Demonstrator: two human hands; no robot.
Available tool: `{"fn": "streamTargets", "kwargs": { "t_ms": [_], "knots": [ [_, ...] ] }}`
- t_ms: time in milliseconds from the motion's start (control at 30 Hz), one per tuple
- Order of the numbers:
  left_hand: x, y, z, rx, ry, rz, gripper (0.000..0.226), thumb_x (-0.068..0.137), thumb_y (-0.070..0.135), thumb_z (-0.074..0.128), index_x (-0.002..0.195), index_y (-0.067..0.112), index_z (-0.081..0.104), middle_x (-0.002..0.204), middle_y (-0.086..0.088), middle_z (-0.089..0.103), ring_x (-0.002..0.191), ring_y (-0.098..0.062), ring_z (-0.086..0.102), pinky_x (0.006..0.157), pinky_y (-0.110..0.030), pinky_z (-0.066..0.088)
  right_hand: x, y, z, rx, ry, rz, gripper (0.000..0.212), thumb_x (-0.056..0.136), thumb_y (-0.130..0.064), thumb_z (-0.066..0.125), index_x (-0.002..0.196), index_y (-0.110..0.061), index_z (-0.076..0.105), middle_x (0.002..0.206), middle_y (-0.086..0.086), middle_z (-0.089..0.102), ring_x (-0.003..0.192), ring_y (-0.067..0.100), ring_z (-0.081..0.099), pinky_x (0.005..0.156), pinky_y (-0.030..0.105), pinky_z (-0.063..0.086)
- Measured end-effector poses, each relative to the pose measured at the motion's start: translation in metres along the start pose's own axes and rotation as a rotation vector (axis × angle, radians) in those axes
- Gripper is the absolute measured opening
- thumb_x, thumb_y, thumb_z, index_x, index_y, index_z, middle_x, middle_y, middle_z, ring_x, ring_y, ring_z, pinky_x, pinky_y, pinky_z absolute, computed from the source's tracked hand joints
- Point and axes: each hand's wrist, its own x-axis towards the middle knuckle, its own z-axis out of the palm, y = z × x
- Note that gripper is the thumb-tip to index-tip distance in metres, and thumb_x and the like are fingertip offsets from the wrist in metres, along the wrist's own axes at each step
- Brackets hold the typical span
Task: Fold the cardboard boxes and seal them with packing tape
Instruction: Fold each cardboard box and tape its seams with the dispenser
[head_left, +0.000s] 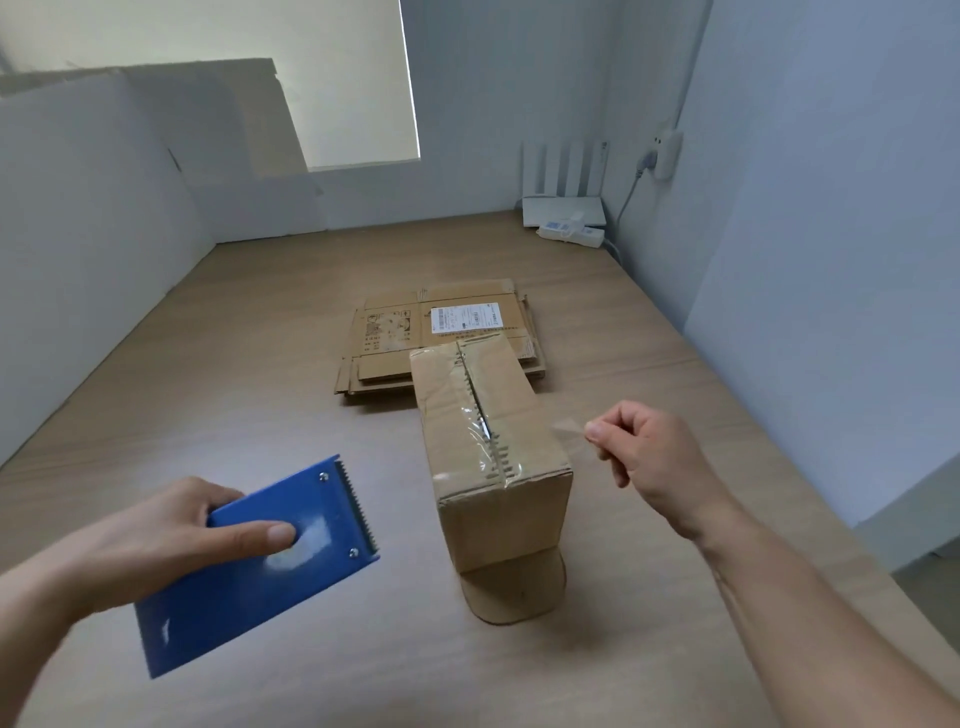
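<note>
Left of the taped box (493, 441), the left hand (156, 540) is gripping the tape dispenser (260, 571); the right hand (644, 447) is pinching a tape strip (566, 430).

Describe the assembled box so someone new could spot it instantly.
On the wooden table, in front of the stack of flattened cartons, stands one brown box. Unlike those flat ones, it is folded up, with clear tape along its top seam.
</note>
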Motion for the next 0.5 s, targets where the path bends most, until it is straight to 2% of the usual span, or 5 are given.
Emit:
{"fn": "streamTargets", "kwargs": {
  "t_ms": [133,333,500],
  "knots": [
    [0.015,0.005,0.012,0.025,-0.094,-0.086,0.1,0.029,0.09,0.061,0.09,0.011,0.071,0.076,-0.002,0.075,0.069,-0.022,0.072,0.076,-0.039,0.054,0.0,0.02,0.012,-0.027,-0.003,0.113,0.026,0.089,-0.01,0.061,0.064,-0.011,0.056,0.056,0.005,0.054,0.042,0.012,0.042,0.045,0.027,0.038],
    [0.036,0.002,0.016,0.108,-0.087,-0.138,0.075,0.048,0.078,0.059,0.083,0.014,0.072,0.072,0.002,0.074,0.066,-0.017,0.071,0.069,-0.03,0.05,0.002,0.037,0.022,-0.042,0.013,0.188,0.025,0.088,-0.01,0.061,0.064,-0.011,0.057,0.055,0.003,0.055,0.041,0.012,0.043,0.045,0.026,0.039],
    [0.054,0.0,0.025,0.174,-0.079,-0.161,0.076,0.047,0.081,0.054,0.082,0.016,0.072,0.071,0.004,0.073,0.066,-0.013,0.07,0.064,-0.023,0.047,0.003,0.043,0.026,-0.008,0.023,0.279,0.025,0.086,-0.009,0.061,0.062,-0.01,0.055,0.052,0.0,0.053,0.044,0.015,0.042,0.044,0.026,0.039]
  ]
}}
